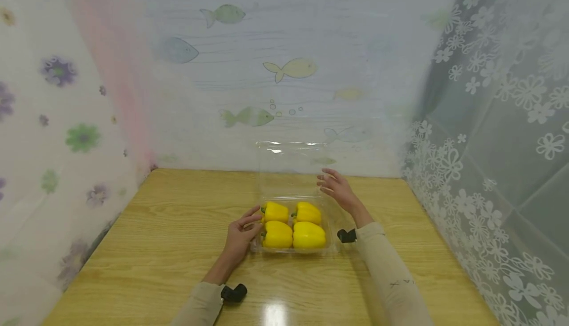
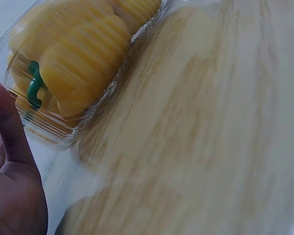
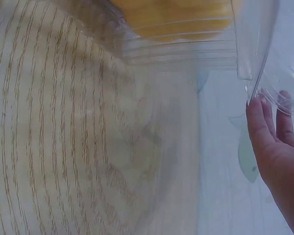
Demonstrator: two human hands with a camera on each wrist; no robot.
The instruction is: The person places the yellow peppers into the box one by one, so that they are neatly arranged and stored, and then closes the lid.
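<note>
A clear plastic clamshell box (image 1: 291,250) holds several yellow bell peppers (image 1: 308,235) with green stems, side by side in its base. Its transparent lid (image 1: 291,168) stands raised at the back, hinged to the base. At the left wall of the box is my left hand (image 1: 240,237), its fingers extended beside the rim; the left wrist view shows a fingertip by the box's corner near a pepper stem (image 2: 35,85). My right hand (image 1: 339,190) touches the right edge of the lid with fingers fairly straight and spread, seen through the clear plastic in the right wrist view.
The box rests on a wooden table (image 1: 178,227). Behind it hangs a curtain with fish prints (image 1: 291,69); floral sheets (image 1: 82,138) line the left and right sides. Each sleeve carries a black wrist device, such as the left one (image 1: 233,294).
</note>
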